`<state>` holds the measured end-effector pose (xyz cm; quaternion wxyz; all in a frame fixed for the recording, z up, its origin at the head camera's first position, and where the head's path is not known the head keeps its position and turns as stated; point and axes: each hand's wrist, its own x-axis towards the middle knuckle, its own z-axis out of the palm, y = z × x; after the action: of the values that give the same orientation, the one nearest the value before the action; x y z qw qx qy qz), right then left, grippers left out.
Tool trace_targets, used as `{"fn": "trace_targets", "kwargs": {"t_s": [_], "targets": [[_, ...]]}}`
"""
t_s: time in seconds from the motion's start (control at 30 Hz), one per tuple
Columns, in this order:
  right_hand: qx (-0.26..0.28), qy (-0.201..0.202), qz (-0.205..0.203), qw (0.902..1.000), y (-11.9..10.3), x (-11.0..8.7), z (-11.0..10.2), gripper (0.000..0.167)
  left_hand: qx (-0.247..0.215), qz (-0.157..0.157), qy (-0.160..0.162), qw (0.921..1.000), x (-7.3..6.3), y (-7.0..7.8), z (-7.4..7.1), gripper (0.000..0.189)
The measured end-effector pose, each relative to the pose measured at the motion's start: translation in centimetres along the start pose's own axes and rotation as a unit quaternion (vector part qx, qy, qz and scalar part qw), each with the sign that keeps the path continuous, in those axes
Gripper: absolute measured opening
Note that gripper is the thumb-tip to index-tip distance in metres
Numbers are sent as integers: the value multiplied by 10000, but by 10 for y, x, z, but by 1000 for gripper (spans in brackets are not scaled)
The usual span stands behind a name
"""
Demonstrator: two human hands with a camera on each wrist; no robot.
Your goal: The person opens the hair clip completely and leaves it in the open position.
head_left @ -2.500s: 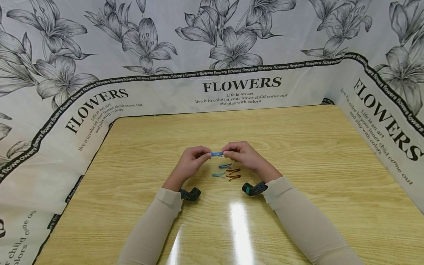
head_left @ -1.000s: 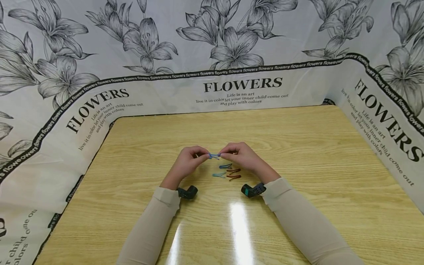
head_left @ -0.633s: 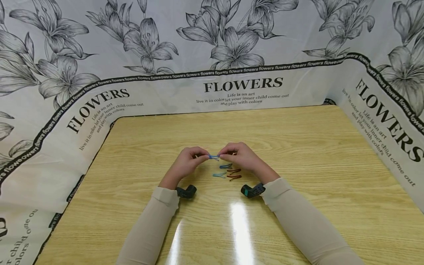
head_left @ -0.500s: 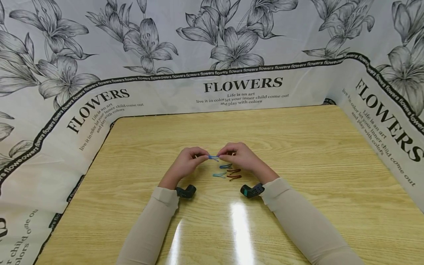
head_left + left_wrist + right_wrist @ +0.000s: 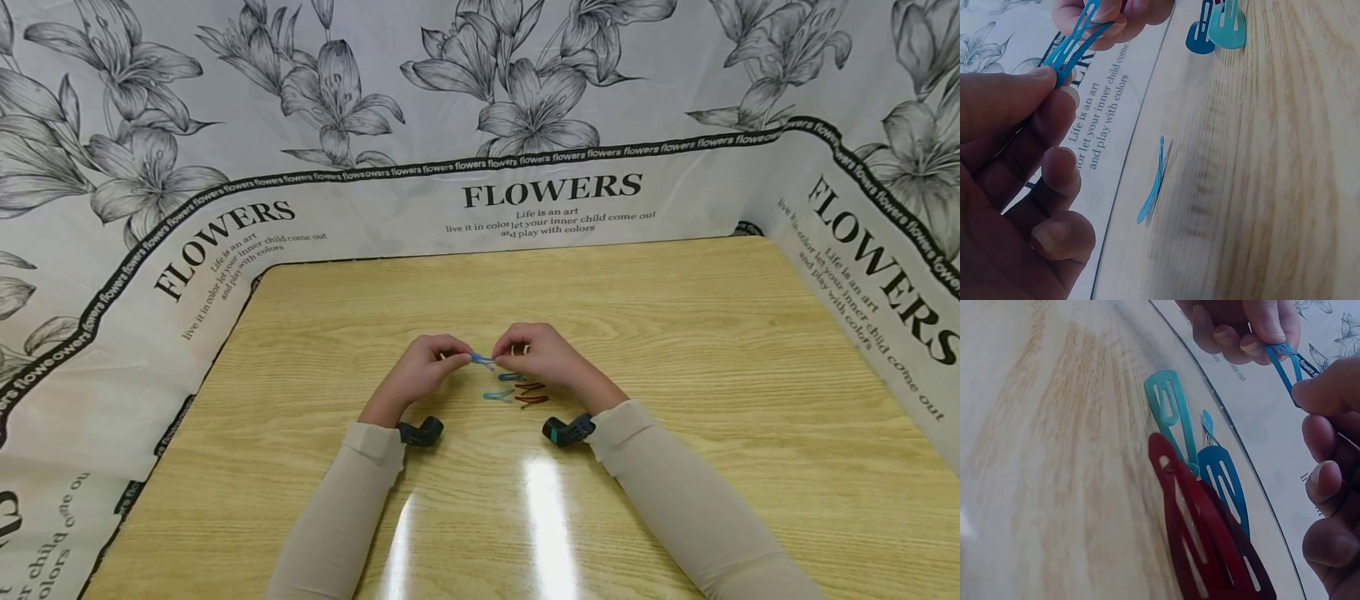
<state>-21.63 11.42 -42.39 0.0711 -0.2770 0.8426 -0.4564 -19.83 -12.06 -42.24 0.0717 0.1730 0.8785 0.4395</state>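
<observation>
Between my hands is a blue snap hair clip [image 5: 482, 359], its arms spread apart in the left wrist view [image 5: 1075, 47]. My left hand [image 5: 429, 367] pinches its wide end between thumb and forefinger. At the narrower end, the thumb and fingers of my right hand [image 5: 546, 358] pinch it too. Just nearer on the table lie a dark blue clip [image 5: 510, 377], a light turquoise clip [image 5: 497, 396] and two red clips [image 5: 529, 387]. Another thin blue clip [image 5: 1155, 187] rests on the table below my hands in the left wrist view.
The wooden table [image 5: 337, 300] carries bright reflections near its front. A white flower-printed cloth [image 5: 555, 200] rises along its back and sides. Black wrist cameras [image 5: 422, 432] sit beneath both wrists.
Both hands have shifted slightly left and a little lower with the blue hair clip, which now tilts down toward the right. The clips on the table have stayed put.
</observation>
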Motion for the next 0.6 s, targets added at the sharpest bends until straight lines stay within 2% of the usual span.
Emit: {"fn": "trace_targets", "kwargs": {"t_s": [0.27,0.6], "targets": [[-188,-139,-9,9997,0,2,1,7,144,61,12,9999,1,-1,-1,19],[-366,-256,-45,9990,2,5,4,8,107,15,-9,9999,1,-6,-1,14]]}}
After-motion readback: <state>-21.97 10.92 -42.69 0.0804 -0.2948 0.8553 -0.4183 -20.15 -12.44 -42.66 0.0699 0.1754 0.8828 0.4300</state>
